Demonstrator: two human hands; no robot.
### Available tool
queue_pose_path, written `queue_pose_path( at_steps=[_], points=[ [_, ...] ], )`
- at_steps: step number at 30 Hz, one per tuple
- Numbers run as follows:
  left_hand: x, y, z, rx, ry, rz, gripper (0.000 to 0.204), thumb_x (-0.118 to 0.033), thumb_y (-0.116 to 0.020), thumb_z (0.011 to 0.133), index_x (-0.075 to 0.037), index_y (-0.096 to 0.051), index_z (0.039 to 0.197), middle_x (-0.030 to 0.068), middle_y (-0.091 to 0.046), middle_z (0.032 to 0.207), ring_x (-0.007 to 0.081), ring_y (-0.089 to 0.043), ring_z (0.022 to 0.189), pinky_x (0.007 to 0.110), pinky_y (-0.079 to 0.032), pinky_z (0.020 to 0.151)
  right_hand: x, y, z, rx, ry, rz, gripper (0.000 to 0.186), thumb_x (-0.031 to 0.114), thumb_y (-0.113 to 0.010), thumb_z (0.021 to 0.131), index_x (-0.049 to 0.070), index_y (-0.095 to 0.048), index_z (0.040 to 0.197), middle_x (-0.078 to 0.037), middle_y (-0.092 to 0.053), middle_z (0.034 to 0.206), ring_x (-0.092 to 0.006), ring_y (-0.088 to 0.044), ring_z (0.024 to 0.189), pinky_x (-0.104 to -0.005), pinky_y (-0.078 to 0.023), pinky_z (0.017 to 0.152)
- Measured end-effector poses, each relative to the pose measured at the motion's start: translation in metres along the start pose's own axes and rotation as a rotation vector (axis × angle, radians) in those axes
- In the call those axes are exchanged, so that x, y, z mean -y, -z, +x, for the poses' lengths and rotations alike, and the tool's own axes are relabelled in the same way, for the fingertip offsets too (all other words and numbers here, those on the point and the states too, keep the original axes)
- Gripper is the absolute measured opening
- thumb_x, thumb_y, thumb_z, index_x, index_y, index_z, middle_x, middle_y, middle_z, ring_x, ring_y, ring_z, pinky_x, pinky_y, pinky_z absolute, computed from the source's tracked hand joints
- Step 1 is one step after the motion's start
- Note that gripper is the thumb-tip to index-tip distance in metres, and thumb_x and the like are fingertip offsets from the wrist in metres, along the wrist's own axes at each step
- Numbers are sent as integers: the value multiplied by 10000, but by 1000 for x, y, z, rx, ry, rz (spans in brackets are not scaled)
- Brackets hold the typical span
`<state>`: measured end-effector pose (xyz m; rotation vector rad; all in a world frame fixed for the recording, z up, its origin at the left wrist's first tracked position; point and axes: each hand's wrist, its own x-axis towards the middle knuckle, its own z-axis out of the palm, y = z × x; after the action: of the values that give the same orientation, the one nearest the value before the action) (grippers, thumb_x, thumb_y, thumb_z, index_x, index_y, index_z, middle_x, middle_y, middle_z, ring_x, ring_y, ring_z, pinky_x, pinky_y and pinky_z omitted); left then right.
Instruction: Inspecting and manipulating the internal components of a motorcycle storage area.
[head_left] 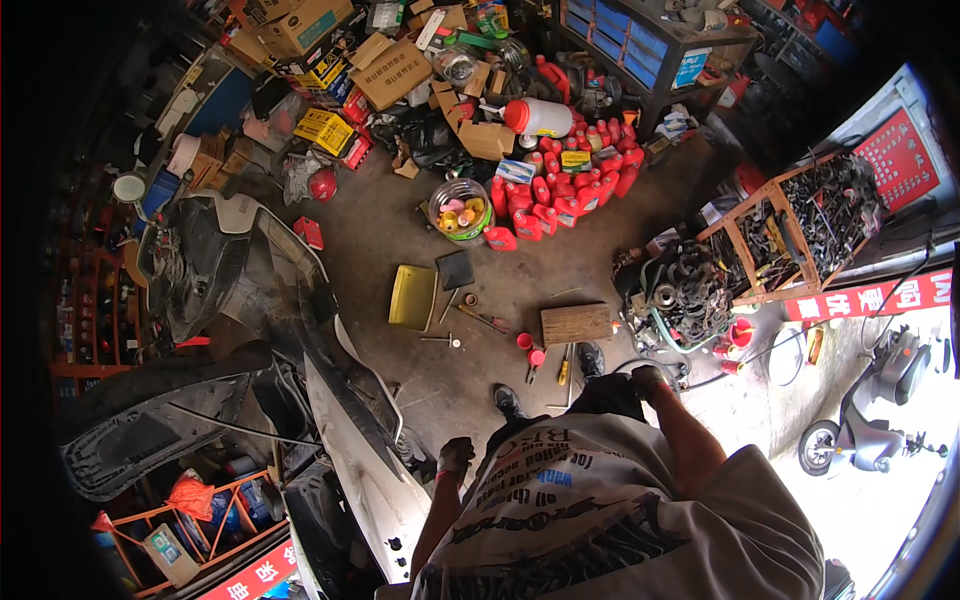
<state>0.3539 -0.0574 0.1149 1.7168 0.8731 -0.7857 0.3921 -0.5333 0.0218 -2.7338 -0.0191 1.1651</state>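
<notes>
My left hand (456,456), which looks dark-gloved or grimy, hangs left of my body beside the dismantled scooter bodywork (350,430). Its fingers are curled; whether they hold anything is too small to make out. My right hand (646,384) is closed at the right, by my dark trousers; its contents are hidden. Beyond my shoes lie a worn wooden board (575,322), a screwdriver (564,370), red cups (525,342), a T-handled tool (440,339), a yellow tray (410,297) and a dark square pad (455,270).
Red bottles (565,208), a tub (460,234) and cardboard boxes (390,70) crowd the back. A metal shelving unit (700,40) stands behind them. An engine (675,300) and tool-filled rack (760,230) line the right, with an electric scooter (870,400) outside. An orange rack (190,510) holds items lower left.
</notes>
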Motion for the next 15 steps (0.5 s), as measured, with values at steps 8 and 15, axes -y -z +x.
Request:
queue_pose_path(
  at_steps=[8,15],
  points=[
    [5,3,4,27,-23,76,280,-303,-522,753,-53,-571,868,59,-585,762,159,-569,647,303,-443,538,6,9,-5,37,-53,24,158,194,-559,670,86,-654,737,-129,-626,810,-256,-612,775,-362,-481,675],
    [7,3,3,31,-35,30,291,-311,-525,759,-54,-565,889,60,-585,769,153,-567,648,299,-443,538,1,1,-2,-8,-8,42,246,280,-516,698,65,-635,695,-134,-618,707,-264,-609,695,-385,-467,614]
  ],
)
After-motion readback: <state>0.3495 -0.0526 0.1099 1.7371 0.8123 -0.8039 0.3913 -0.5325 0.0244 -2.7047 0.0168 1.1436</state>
